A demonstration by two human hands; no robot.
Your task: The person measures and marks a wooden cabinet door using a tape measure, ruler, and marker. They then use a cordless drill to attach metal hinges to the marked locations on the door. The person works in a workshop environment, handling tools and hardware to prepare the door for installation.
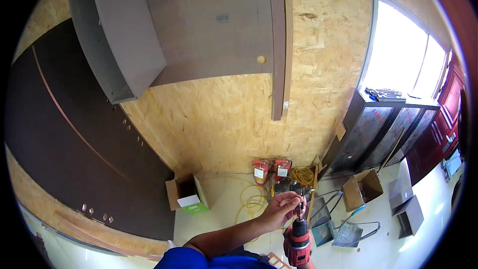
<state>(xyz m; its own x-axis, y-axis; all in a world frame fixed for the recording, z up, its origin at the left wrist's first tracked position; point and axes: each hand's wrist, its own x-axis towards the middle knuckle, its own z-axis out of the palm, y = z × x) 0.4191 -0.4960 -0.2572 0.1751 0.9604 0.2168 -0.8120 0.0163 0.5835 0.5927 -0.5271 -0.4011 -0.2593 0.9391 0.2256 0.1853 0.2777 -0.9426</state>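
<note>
My right hand (287, 245) grips a red and black cordless drill (299, 250) at the bottom of the view, its chuck pointing up and away from me. At the drill's front, my left hand (280, 212) is closed, thumb and fingertips pinched around the thin drill bit (300, 209). A slim tip shows just past the fingers; whether a screw sits on it is too small to tell. Much of the right hand is hidden behind the drill. My left forearm, with a blue sleeve, reaches in from below.
Two red fire extinguishers (261, 173) and a coil of yellow hose (301, 175) stand by the chipboard wall. Cardboard boxes (363, 189), a green-white carton (193, 204) and metal dustpans (347, 235) lie on the floor. A grey cabinet (127, 35) hangs upper left; a dark cabinet (366, 129) stands right.
</note>
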